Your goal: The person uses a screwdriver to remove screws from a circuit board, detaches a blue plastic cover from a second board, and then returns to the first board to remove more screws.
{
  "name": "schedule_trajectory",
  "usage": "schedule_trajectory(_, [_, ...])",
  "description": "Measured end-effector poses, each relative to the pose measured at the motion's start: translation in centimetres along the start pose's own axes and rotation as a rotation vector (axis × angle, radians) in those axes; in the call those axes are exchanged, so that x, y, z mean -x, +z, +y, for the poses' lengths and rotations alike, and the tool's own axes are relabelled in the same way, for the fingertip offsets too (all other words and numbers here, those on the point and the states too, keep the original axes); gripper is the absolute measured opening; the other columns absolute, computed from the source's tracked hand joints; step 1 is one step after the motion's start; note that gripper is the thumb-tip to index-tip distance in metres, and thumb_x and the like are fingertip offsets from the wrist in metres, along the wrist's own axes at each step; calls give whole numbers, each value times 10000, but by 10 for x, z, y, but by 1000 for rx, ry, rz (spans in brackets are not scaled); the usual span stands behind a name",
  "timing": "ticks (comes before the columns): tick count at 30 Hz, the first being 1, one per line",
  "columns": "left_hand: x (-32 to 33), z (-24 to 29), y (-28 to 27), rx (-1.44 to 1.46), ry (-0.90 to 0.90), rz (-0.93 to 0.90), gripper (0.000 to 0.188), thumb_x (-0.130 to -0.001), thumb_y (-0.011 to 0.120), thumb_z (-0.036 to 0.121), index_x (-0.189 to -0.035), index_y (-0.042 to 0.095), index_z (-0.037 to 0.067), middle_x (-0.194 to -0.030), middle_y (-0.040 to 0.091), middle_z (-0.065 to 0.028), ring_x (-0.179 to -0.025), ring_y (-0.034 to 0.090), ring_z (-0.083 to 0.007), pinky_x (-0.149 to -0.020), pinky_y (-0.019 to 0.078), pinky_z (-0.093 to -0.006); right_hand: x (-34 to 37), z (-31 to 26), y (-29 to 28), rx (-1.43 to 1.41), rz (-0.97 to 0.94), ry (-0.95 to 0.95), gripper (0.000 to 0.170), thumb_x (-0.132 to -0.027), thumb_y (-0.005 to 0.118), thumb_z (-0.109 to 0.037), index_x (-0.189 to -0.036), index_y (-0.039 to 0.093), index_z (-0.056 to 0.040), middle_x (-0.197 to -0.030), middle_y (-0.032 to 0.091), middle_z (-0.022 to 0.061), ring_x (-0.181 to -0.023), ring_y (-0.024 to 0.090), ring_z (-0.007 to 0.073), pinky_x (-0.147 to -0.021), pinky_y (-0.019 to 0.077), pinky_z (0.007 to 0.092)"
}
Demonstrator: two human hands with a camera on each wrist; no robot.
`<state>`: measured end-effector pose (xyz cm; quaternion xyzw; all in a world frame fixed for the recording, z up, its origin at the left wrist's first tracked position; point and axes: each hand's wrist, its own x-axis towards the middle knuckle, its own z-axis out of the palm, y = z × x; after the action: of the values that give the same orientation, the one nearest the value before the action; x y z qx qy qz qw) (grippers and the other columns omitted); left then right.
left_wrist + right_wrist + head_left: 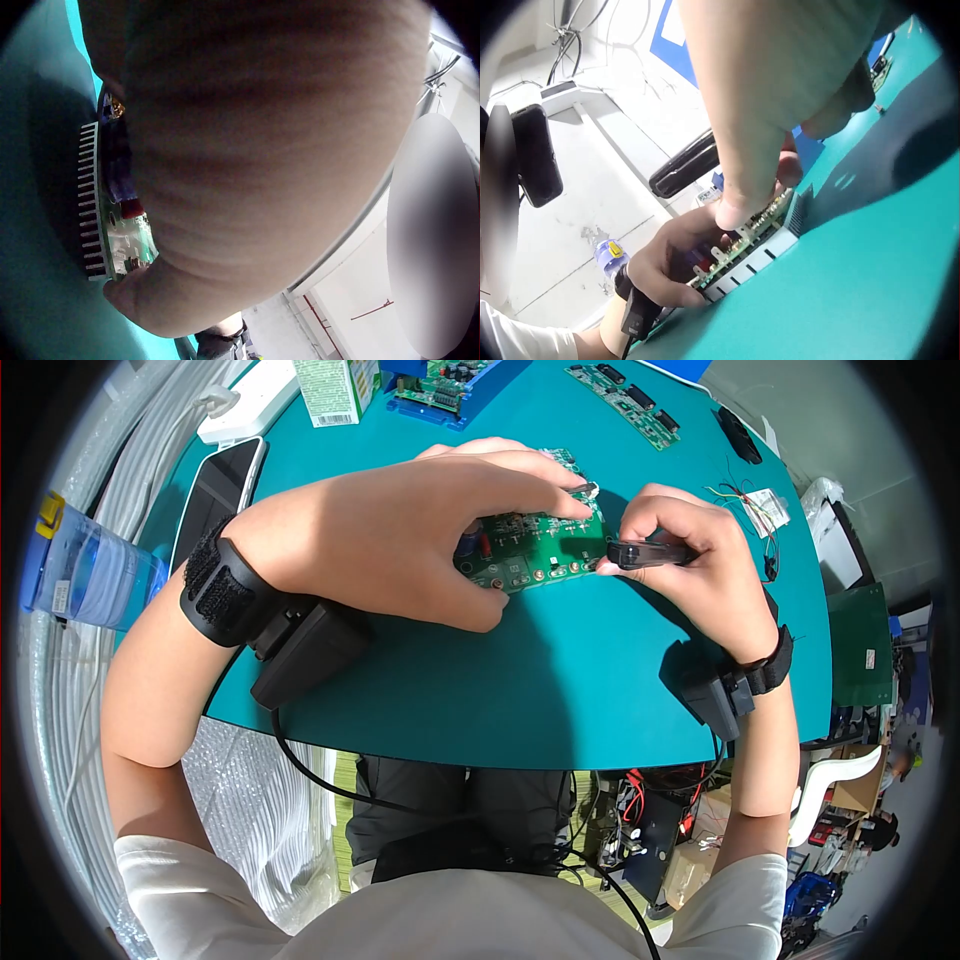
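My left hand [400, 535] arches over a green circuit board [545, 550] and grips it, its thumb at the near edge and its fingers across the far side. A finned metal heat sink [754, 266] runs under the board, and its fins also show in the left wrist view. Blue and red components on the board are partly hidden by the left palm. At the board's right edge, my right hand [705, 550] pinches a slim black tool [650, 553] between thumb and fingers; I cannot tell its kind. The right thumb tip overlaps the board's edge in the right wrist view.
On the green table [470, 705] a phone [215, 495] lies at the left. At the back stand a carton [335, 395] and a blue holder [480, 395] with a board. Another circuit board [630, 405] and thin wires with a white label [768, 510] lie to the right.
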<state>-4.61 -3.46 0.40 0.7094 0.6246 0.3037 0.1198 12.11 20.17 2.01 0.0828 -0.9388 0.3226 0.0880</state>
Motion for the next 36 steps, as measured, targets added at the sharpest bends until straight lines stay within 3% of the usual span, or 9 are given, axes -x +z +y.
schedule_trajectory(4, [0, -3, 1, 6, 12, 7, 752, -733, 708, 60, -1467, 555, 111, -1569, 446, -160, -1495, 353, -341, -1226, 288, -467, 1, -6, -6, -57, 28, 63, 152, -859, 795, -57, -934, 687, 21, -892, 641, 39, -695, 570, 104, -623, 456, 247])
schedule_trajectory(5, [0, -3, 1, 7, 13, 6, 752, -733, 708, 60, -1467, 555, 111, -1569, 446, -160, -1495, 353, -341, -1226, 288, -467, 0, 7, -6, -40, 65, -114, 137, -866, 782, -41, -962, 707, 20, -915, 656, 52, -736, 589, 119, -651, 467, 254])
schedule_trajectory(12, [0, -2, 1, 8, 7, 1, 748, -732, 709, 63, -1464, 559, 107, -1575, 442, -157, -1497, 352, -340, -1229, 286, -466, -2, 10, -2, -56, -46, -133, 131, -875, 749, -20, -998, 710, 1, -929, 661, 82, -828, 628, 202, -715, 493, 313])
schedule_trajectory(18, [1, -1, 0, 25, -4, -2, 751, -729, 699, 58, -1465, 560, 110, -1573, 442, -158, -1498, 349, -340, -1227, 287, -465, -2, 3, -3, 68, -37, -237, 164, -849, 746, -15, -987, 659, 2, -913, 648, 87, -797, 620, 241, -696, 492, 325])
schedule_trajectory(21, [0, -1, 1, 18, -7, -1, 751, -729, 698, 58, -1465, 560, 112, -1572, 442, -159, -1497, 351, -342, -1226, 287, -465, 3, -2, -3, -2, -41, -68, 143, -844, 734, 5, -967, 661, 0, -911, 647, 88, -797, 624, 260, -694, 493, 334])
schedule_trajectory(24, [0, -1, 1, 8, -1, 0, 749, -730, 702, 57, -1464, 563, 114, -1572, 443, -161, -1495, 352, -343, -1225, 290, -467, 2, -7, -9, 130, -67, -94, 144, -836, 725, 21, -964, 665, -4, -914, 651, 91, -814, 634, 258, -702, 495, 333])
schedule_trajectory(30, [0, -3, 2, 5, 10, 10, 738, -735, 708, 57, -1458, 569, 112, -1572, 444, -163, -1495, 353, -346, -1222, 296, -473, -1, 4, -5, 45, -32, -238, 149, -832, 715, 30, -969, 663, 0, -921, 654, 103, -853, 645, 272, -722, 505, 350])
schedule_trajectory(36, [1, -1, 1, 5, 2, 9, 743, -730, 711, 60, -1458, 569, 110, -1572, 443, -167, -1495, 353, -346, -1223, 293, -472, 0, -2, -2, 25, -28, -188, 123, -843, 710, 31, -945, 643, 14, -911, 657, 103, -862, 652, 281, -724, 518, 350])
